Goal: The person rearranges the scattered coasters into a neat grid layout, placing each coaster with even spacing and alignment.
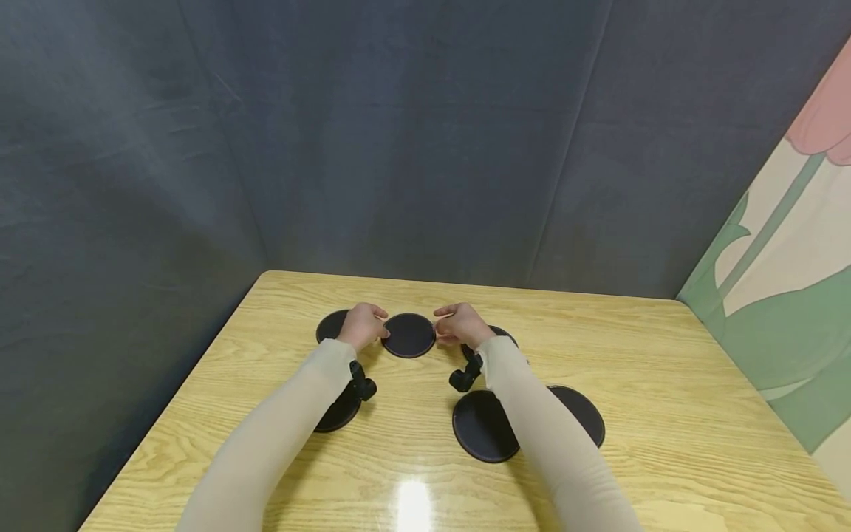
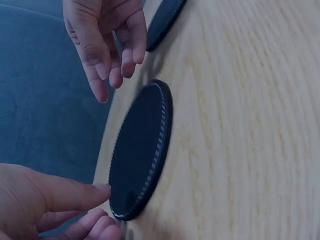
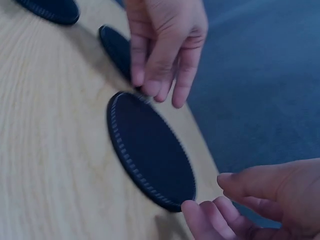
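Toward twelve o'clock on the pale wood-grained table (image 1: 665, 369), a flat, round, black disc with pale rim stitching (image 1: 409, 336) is flanked at nine o'clock by the left hand (image 1: 361, 326), its fingers loosely bent at the edge; whether the rim is pinched cannot be told. At three o'clock, the right hand (image 1: 463, 324) is held with thumb and fingers parted, nothing gripped, a fingertip placed at the rim.

Table (image 1: 407, 421) before the middle disc (image 1: 408, 335) is free; blue cloth (image 1: 412, 162) blocks beyond.
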`<act>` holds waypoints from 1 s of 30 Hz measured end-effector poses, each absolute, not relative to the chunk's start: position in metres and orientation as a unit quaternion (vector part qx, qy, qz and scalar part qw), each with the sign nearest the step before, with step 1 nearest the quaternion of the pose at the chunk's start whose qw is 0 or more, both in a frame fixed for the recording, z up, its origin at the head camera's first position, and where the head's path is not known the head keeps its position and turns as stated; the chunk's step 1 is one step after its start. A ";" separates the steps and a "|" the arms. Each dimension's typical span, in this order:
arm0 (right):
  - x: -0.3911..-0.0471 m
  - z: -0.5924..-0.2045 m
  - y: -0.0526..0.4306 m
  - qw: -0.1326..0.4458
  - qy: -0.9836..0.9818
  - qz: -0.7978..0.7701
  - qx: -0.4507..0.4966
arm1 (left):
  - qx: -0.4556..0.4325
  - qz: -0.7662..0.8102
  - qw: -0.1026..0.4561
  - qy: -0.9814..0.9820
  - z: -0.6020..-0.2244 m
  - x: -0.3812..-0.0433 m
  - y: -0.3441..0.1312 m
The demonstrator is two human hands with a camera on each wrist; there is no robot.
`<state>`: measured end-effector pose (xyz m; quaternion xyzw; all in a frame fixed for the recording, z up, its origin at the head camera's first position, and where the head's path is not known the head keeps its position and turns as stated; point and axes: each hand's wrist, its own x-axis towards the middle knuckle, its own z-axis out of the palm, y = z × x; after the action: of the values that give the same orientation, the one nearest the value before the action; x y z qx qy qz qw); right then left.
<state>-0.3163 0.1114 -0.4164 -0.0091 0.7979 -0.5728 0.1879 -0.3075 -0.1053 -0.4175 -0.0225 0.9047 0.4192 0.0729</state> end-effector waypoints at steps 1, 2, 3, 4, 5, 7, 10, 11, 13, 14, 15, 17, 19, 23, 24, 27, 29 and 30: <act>-0.316 -0.415 0.114 0.188 0.794 -0.578 -0.015 | -0.015 0.423 0.074 0.903 -0.416 -0.307 -0.105; -0.315 -0.413 0.116 0.189 0.789 -0.585 -0.018 | -0.009 0.428 0.076 0.900 -0.414 -0.307 -0.105; -0.315 -0.410 0.118 0.192 0.784 -0.590 -0.019 | 0.000 0.430 0.076 0.899 -0.412 -0.307 -0.104; -0.315 -0.408 0.121 0.195 0.780 -0.594 -0.022 | 0.009 0.434 0.076 0.898 -0.410 -0.306 -0.103; -0.314 -0.406 0.123 0.198 0.775 -0.600 -0.023 | 0.017 0.439 0.078 0.895 -0.407 -0.306 -0.102; -0.313 -0.402 0.128 0.201 0.767 -0.608 -0.029 | 0.029 0.456 0.083 0.886 -0.403 -0.305 -0.099; -0.310 -0.397 0.135 0.201 0.760 -0.617 -0.041 | 0.045 0.486 0.092 0.868 -0.398 -0.303 -0.094; -0.309 -0.396 0.136 0.199 0.757 -0.621 -0.043 | 0.048 0.495 0.094 0.863 -0.396 -0.302 -0.091; -0.305 -0.393 0.140 0.194 0.757 -0.621 -0.052 | 0.055 0.511 0.094 0.853 -0.392 -0.300 -0.086; -0.304 -0.392 0.142 0.191 0.758 -0.621 -0.057 | 0.058 0.516 0.091 0.850 -0.391 -0.300 -0.084; -0.302 -0.391 0.144 0.189 0.757 -0.622 -0.060 | 0.059 0.521 0.088 0.847 -0.390 -0.299 -0.080; -0.298 -0.388 0.149 0.182 0.759 -0.621 -0.068 | 0.064 0.529 0.086 0.842 -0.387 -0.297 -0.073; -0.294 -0.386 0.154 0.178 0.762 -0.619 -0.072 | 0.066 0.539 0.086 0.836 -0.386 -0.296 -0.067; -0.286 -0.384 0.164 0.173 0.762 -0.620 -0.071 | 0.077 0.555 0.090 0.824 -0.386 -0.292 -0.054; -0.284 -0.384 0.166 0.172 0.762 -0.620 -0.070 | 0.079 0.557 0.091 0.822 -0.387 -0.292 -0.051; -0.281 -0.386 0.175 0.165 0.765 -0.619 -0.071 | 0.091 0.565 0.097 0.814 -0.391 -0.291 -0.044; -0.278 -0.387 0.181 0.155 0.770 -0.615 -0.072 | 0.096 0.573 0.105 0.807 -0.393 -0.291 -0.040; -0.277 -0.388 0.185 0.150 0.770 -0.616 -0.069 | 0.097 0.576 0.111 0.804 -0.394 -0.290 -0.038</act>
<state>-0.2772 0.1847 -0.3880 -0.0694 0.7705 -0.6157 0.1500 -0.2903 -0.0385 -0.3938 0.0970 0.8039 0.5763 0.1108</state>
